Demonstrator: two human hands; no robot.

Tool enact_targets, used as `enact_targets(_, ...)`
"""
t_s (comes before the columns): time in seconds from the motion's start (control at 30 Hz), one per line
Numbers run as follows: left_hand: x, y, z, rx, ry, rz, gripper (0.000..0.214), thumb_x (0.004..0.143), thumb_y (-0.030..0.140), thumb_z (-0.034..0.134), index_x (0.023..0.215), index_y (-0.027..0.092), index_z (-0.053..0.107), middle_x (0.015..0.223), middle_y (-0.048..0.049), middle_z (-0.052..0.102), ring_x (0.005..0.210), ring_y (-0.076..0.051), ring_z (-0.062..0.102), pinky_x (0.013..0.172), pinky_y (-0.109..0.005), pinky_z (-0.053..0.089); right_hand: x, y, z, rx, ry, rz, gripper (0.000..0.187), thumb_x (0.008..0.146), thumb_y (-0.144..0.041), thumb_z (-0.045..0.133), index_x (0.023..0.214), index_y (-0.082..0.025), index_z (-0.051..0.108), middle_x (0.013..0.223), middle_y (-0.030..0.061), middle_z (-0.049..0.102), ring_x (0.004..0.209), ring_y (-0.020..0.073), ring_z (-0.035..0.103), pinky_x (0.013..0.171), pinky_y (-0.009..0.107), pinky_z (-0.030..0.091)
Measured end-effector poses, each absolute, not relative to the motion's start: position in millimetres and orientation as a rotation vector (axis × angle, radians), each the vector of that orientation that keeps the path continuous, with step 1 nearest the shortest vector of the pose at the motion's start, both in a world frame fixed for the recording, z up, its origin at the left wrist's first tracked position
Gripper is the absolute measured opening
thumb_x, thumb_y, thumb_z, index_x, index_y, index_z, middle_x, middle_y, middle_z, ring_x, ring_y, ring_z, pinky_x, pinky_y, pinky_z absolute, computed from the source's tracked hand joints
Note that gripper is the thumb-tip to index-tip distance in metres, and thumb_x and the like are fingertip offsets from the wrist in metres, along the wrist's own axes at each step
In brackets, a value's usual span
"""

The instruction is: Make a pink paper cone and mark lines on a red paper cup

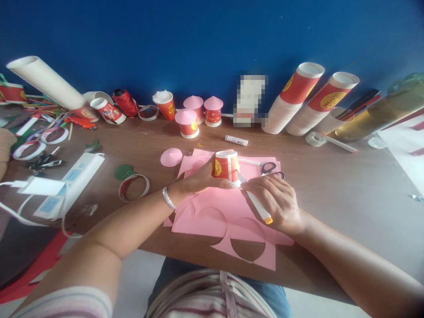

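Observation:
My left hand [208, 174] is wrapped round a red paper cup [226, 165] with a gold print. The cup is upside down, its narrow end up and its white rim low. In my right hand [278, 198] is a white utility knife [258, 206] with a yellow end; its blade points at the cup's lower right side. I cannot tell whether the blade touches the cup. Beneath both hands lie pink paper sheets [198, 221], the front one with round holes cut out. Black-handled scissors [269, 168] lie just beyond my right hand.
Three cups with pink cone tops [187, 121] stand behind, near a loose pink cone [171, 157] and a glue stick [236, 140]. Tall cup stacks [298, 97] stand back right. Left are a tape roll [134, 187], a power strip [69, 185] and cables.

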State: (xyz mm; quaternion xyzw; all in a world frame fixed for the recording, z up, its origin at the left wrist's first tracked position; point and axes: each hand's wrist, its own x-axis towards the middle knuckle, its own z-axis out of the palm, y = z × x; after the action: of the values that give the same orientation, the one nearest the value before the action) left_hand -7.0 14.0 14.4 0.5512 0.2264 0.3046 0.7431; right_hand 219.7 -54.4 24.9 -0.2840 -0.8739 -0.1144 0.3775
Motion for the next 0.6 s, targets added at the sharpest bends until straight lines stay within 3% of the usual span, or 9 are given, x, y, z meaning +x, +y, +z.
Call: enact_targets(0.6, -7.2, 12.9, 17.1, 1.243, 0.457, 0.671, 0.030, 0.083, 0.022, 0.085, 0.103, 0.018, 0.064, 0.094, -0.0010, 0.066, 0.085, -0.014, 0.059, 0.076, -0.027, 0.048, 217.2, -53.8, 27.5, -0.728, -2.172, -0.349, 0.022, 0.093, -0.004, 0.069, 0.114, -0.012, 0.065, 0.088, 0.0076, 0.073, 0.073, 0.0175, 0.064, 0.063, 0.032, 0.049)
